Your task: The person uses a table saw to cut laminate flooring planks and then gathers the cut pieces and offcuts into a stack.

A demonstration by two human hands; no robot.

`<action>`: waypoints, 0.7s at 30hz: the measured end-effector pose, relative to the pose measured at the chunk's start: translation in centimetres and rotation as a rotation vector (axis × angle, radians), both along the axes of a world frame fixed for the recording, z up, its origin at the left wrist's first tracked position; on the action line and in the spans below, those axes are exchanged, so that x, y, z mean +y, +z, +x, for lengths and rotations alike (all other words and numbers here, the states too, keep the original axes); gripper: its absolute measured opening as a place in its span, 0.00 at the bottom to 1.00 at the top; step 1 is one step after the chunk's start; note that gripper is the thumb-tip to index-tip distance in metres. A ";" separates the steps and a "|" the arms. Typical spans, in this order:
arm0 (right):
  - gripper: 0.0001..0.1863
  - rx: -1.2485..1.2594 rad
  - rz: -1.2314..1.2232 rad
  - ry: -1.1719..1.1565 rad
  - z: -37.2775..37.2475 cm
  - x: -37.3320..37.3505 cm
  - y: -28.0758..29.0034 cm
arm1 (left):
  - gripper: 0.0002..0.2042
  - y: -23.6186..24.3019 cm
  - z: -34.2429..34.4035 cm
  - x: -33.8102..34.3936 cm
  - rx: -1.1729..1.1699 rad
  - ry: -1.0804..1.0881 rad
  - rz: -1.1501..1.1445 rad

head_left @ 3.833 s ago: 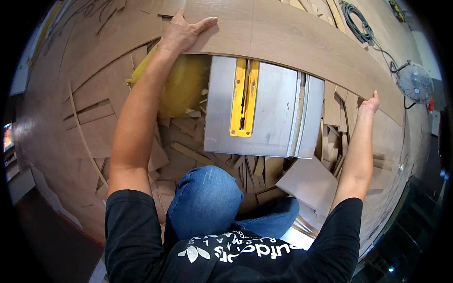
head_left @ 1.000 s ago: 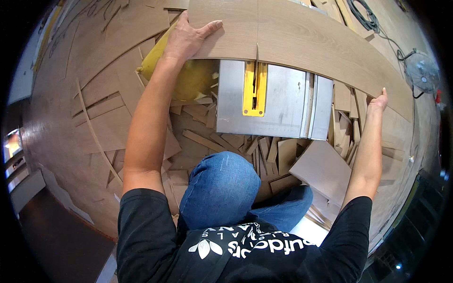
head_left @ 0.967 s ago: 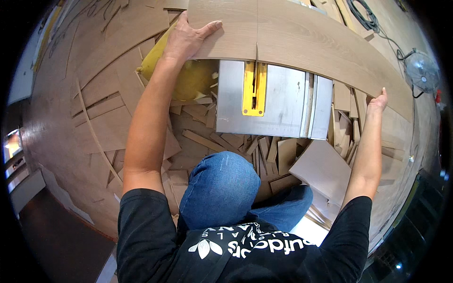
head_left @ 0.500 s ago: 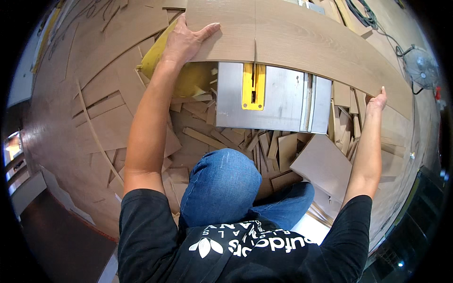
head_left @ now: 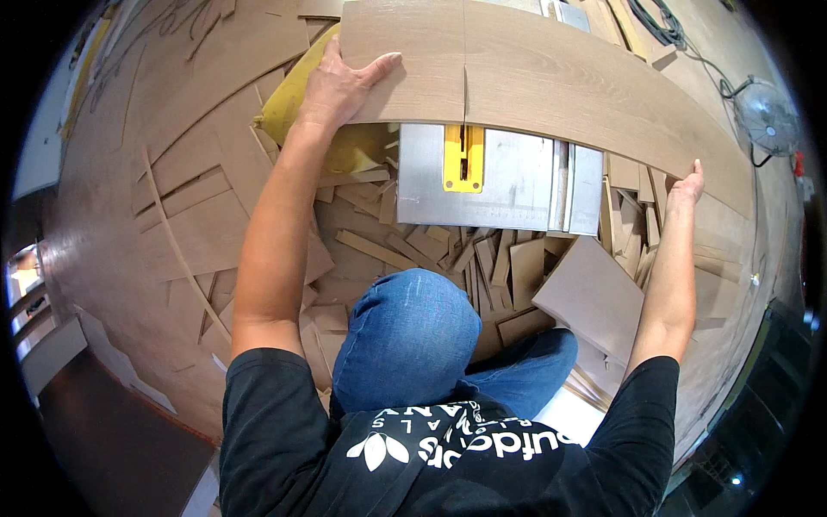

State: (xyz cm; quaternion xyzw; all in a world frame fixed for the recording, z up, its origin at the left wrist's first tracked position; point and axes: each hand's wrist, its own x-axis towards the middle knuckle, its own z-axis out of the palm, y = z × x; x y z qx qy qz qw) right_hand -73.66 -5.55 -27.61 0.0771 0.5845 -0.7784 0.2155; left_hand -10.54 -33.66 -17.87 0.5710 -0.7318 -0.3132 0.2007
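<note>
One board [head_left: 551,76], upper centre, is braced by the left hand [head_left: 338,86], thumb spread on top, closure impossible to tell, its near edge gripped by the right hand [head_left: 686,187], upper right. Turned askew, it could be jammed on the blade [head_left: 466,91] and thrown back.

the left grip [head_left: 340,86] holds the left end of the plank [head_left: 551,77], thumb stretched rightward across its face, other fingers mostly hidden at that end. the right grip [head_left: 687,185] holds the plank's near edge toward its right end, fingers largely unseen. the left arm [head_left: 280,233] and right arm [head_left: 668,284] reach out well apart; a bent knee [head_left: 409,332] stays short of the plank.
</note>
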 end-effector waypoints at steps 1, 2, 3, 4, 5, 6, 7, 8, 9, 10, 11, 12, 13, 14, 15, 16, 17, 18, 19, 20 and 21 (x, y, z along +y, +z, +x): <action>0.18 0.006 0.005 0.006 -0.1 0.1 -0.1 | 0.45 0.2 0.1 0.2 -0.004 -0.001 0.024; 0.18 0.011 0.010 0.012 -0.1 0.2 -0.1 | 0.45 0.4 0.1 0.4 -0.004 -0.003 0.051; 0.18 -0.007 0.023 -0.002 -0.2 0.3 -0.2 | 0.44 0.6 0.1 0.6 0.001 -0.003 0.055; 0.18 -0.020 0.050 -0.019 -0.3 0.3 -0.2 | 0.44 0.8 0.2 0.7 0.010 -0.005 0.062; 0.18 0.005 0.038 0.005 -0.3 0.4 -0.3 | 0.44 1.0 0.2 0.9 0.013 -0.003 0.082; 0.18 0.015 0.035 0.013 -0.3 0.4 -0.3 | 0.44 1.2 0.2 1.0 0.003 -0.002 0.082; 0.18 0.025 0.033 0.020 -0.3 0.5 -0.3 | 0.44 1.2 0.2 1.1 -0.014 0.003 0.098; 0.18 0.008 0.028 0.000 -0.2 0.6 -0.3 | 0.44 1.3 0.2 1.2 -0.025 0.004 0.114; 0.18 0.011 0.023 0.007 -0.1 0.6 -0.3 | 0.44 1.2 0.3 1.3 -0.020 0.005 0.100; 0.18 0.017 0.028 -0.008 0.0 0.6 -0.2 | 0.43 1.1 0.2 1.3 -0.010 0.003 0.083; 0.18 -0.003 0.031 -0.003 0.1 0.7 -0.1 | 0.43 1.0 0.3 1.4 0.006 -0.001 0.082; 0.19 0.002 0.038 -0.005 0.3 0.6 -0.1 | 0.42 0.9 0.3 1.3 -0.022 0.017 0.071; 0.19 0.015 0.025 0.002 0.4 0.5 0.1 | 0.42 0.8 0.3 1.2 -0.012 0.017 0.065; 0.19 0.001 0.028 -0.009 0.6 0.4 0.3 | 0.42 0.7 0.3 1.1 -0.006 0.015 0.063; 0.19 -0.013 0.029 -0.019 0.9 0.3 0.5 | 0.42 0.6 0.2 0.9 -0.007 0.018 0.081; 0.20 0.042 0.010 0.001 1.2 0.2 0.6 | 0.43 0.7 0.3 0.8 0.037 -0.041 -0.006; 0.21 0.024 0.007 0.021 1.5 0.1 0.9 | 0.43 0.7 0.2 0.8 0.033 -0.041 -0.015; 0.21 0.000 0.024 0.014 1.9 0.3 1.2 | 0.42 0.8 0.1 0.9 0.024 -0.039 -0.025; 0.21 0.000 0.031 0.057 2.2 0.2 1.3 | 0.42 0.8 0.2 0.9 0.054 -0.052 -0.054; 0.24 0.003 0.017 -0.001 2.8 1.0 1.5 | 0.42 0.9 0.7 2.0 0.016 -0.006 0.085; 0.25 0.019 0.028 0.025 3.0 0.8 1.6 | 0.43 0.9 0.6 1.7 0.008 -0.007 0.075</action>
